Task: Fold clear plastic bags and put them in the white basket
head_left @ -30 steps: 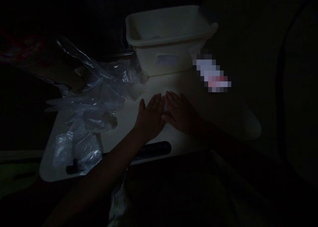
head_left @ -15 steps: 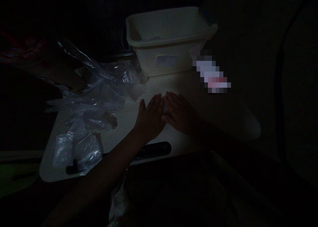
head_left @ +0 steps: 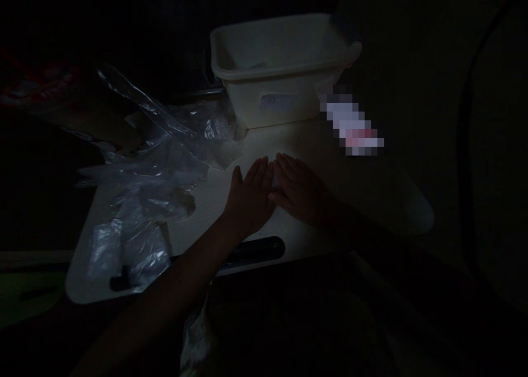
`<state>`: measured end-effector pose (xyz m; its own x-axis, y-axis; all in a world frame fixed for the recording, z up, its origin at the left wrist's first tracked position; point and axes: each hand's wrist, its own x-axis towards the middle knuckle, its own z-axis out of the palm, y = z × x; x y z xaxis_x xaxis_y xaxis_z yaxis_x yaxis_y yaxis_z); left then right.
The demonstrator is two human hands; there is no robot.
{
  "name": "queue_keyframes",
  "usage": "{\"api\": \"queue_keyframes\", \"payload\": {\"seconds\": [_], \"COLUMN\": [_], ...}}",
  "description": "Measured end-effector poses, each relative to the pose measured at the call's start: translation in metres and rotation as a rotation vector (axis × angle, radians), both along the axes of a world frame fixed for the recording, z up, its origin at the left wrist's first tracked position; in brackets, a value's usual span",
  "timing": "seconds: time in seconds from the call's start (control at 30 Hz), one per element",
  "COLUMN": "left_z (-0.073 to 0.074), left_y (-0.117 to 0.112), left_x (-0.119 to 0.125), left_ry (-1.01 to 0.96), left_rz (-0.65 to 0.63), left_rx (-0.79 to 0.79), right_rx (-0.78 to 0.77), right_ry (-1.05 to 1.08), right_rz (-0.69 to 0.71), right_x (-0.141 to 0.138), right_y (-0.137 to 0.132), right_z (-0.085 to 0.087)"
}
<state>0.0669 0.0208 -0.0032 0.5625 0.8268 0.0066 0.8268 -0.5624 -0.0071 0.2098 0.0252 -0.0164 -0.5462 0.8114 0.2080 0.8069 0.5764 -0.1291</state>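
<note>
The scene is very dark. My left hand [head_left: 249,198] lies flat, palm down, fingers stretched out, on the pale tabletop [head_left: 206,201]. My right hand [head_left: 299,190] lies flat beside it, fingers extended, its fingertips touching those of the left. A small pale thing seems to lie under the meeting fingertips; I cannot make it out. Neither hand grips anything.
A cream plastic tub [head_left: 282,69] stands at the back of the table. Crumpled clear plastic bags [head_left: 157,168] cover the table's left part. A dark slot-shaped handle [head_left: 251,250] runs along the near edge. A blurred small object [head_left: 352,127] lies right of the tub.
</note>
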Motion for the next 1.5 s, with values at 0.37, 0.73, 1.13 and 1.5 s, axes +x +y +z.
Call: {"api": "queue_keyframes", "payload": {"seconds": [0.37,0.73,1.13,1.5], "left_z": [0.0004,0.0000,-0.0007,-0.0013], "left_y": [-0.0004,0.0005,0.0002,0.0004], "left_x": [0.0010,0.0003,0.0008,0.0005], "left_ry": [0.001,0.006,-0.011,-0.005], "left_rz": [0.009,0.003,0.006,0.010], "left_rx": [-0.007,-0.003,0.001,-0.005], "right_rx": [0.005,-0.010,-0.003,0.004], "right_ry": [-0.002,-0.001,0.003,0.015], "right_rz": [0.008,0.004,0.008,0.000], "right_x": [0.0005,0.0006,0.0008,0.0005], "right_y": [0.0003,-0.0004,0.0002,-0.0004], "right_z": [0.0003,0.0012,0.0004,0.0001]}}
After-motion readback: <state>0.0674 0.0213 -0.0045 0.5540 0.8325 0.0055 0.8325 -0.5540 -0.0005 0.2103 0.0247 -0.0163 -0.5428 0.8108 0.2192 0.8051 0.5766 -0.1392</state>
